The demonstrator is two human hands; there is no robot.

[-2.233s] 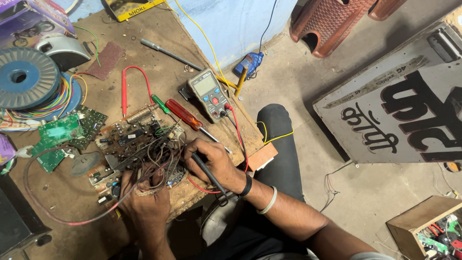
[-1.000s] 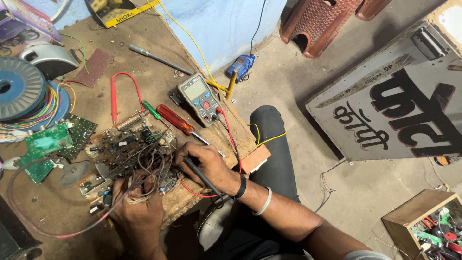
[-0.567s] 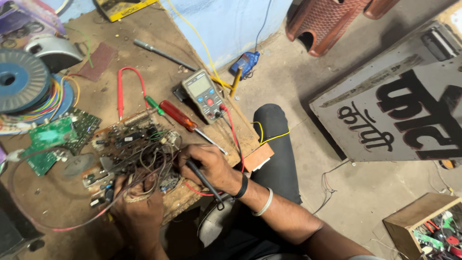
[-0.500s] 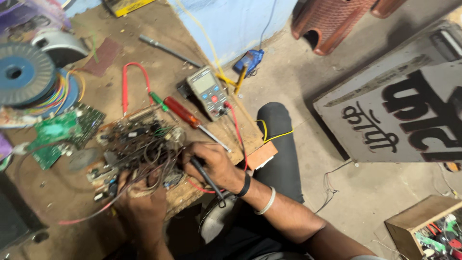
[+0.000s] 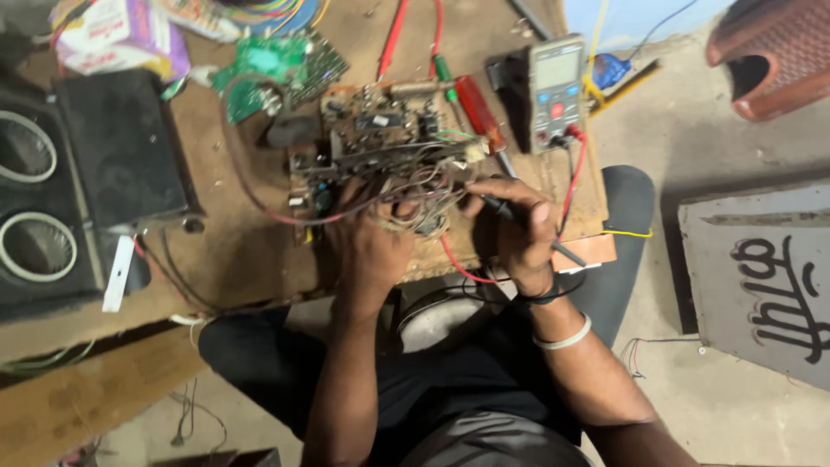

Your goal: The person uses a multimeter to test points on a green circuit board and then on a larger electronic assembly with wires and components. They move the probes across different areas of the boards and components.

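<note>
A worn, matt wooden desk was seen under a bare circuit board, a glossy red plastic screwdriver handle and a matt plastic multimeter.

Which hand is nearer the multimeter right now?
Right. The right hand holds a black probe just below the multimeter; the left hand rests on the wired circuit board, farther left.

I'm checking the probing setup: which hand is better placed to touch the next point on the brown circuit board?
Right. The right hand holds the black probe at the brown circuit board; the left hand rests on it.
</note>
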